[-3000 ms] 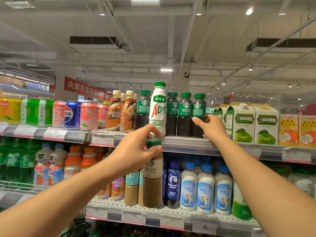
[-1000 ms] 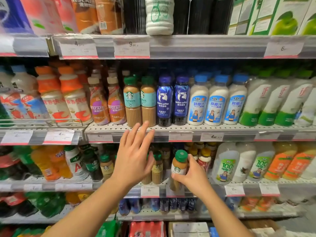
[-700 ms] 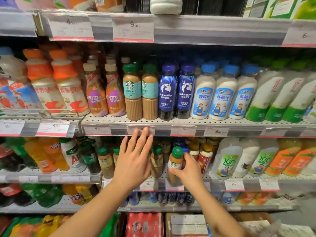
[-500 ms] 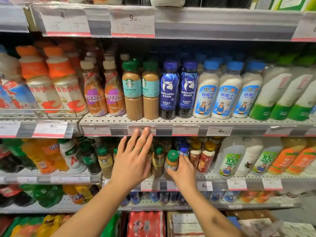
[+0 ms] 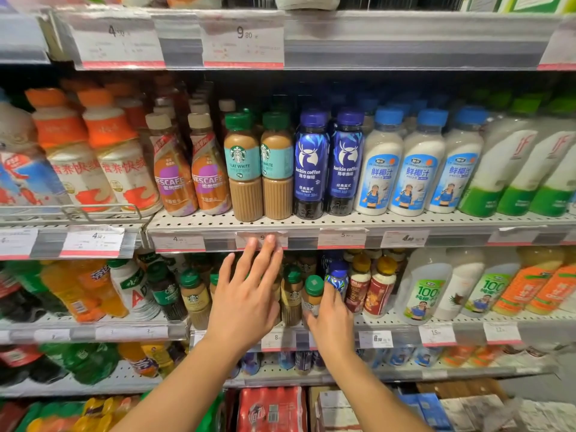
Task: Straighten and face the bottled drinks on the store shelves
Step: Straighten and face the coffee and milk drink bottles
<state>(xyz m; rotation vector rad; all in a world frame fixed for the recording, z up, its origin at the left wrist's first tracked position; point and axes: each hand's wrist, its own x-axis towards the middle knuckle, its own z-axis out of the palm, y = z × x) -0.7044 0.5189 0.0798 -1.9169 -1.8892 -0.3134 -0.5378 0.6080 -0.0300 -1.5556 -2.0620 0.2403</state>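
At the third shelf (image 5: 389, 321) down, near frame centre, both hands work among small coffee bottles. Left hand (image 5: 246, 299): palm forward, fingers straight and together, tips overlapping the price strip (image 5: 261, 240) of the shelf above at 12 o'clock; it holds nothing, and covers whatever bottles stand behind it. Right hand (image 5: 330, 319): at 3 o'clock of the left, fingers curled round the body of a green-capped coffee bottle (image 5: 313, 291), which stands at the shelf's front edge, tilted slightly left. Its label is mostly hidden by the fingers. A second green-capped bottle (image 5: 292, 296) stands just beside it at 9 o'clock; a blue-capped bottle (image 5: 337, 279) sits just beside it at 2 o'clock. Forearms enter from 6 o'clock, cut off by the bottom edge. Shelf above: two Starbucks flat white bottles (image 5: 243, 166) face forward, the right one's label partly turned. The topmost shelf's goods are cropped by the frame. Lower shelves are blurred; labels unreadable there.
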